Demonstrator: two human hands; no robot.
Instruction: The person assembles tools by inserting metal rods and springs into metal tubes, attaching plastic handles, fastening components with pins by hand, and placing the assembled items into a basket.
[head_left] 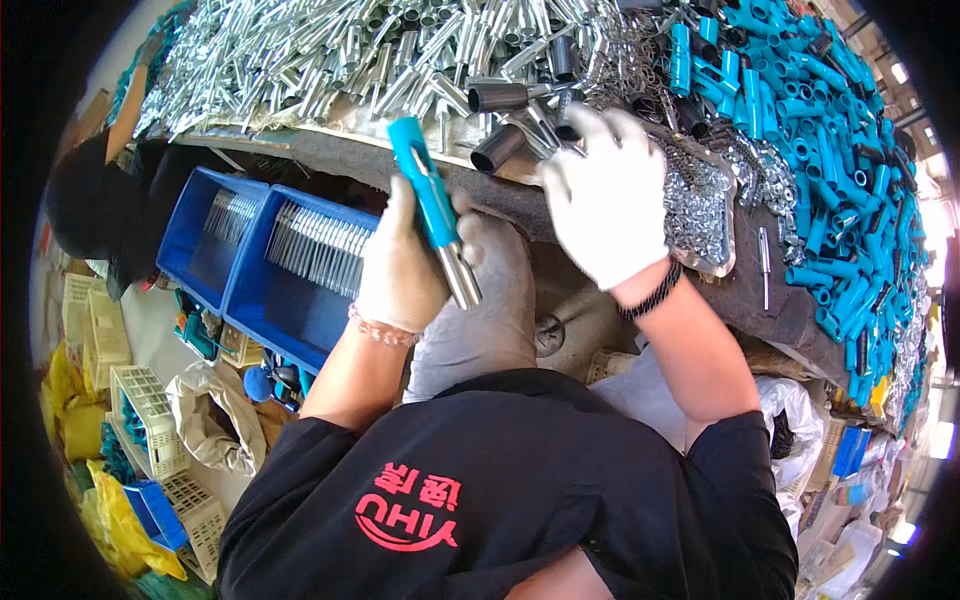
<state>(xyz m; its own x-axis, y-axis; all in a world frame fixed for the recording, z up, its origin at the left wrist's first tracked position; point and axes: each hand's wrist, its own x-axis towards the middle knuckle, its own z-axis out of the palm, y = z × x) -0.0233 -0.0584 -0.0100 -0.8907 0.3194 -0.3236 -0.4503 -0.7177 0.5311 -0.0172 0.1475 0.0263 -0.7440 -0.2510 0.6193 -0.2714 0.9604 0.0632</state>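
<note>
Gripping a teal-sleeved tube (436, 215), the left hand (400, 262) is closed; right hand (607, 195) fingers curl onto tubes (520, 135) at the worktop (640, 262) edge.

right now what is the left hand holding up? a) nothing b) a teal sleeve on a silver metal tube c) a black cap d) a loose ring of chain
b, since the gloved left hand grips a teal sleeve fitted on a silver metal tube, while the right hand reaches into the parts on the table edge.
</note>
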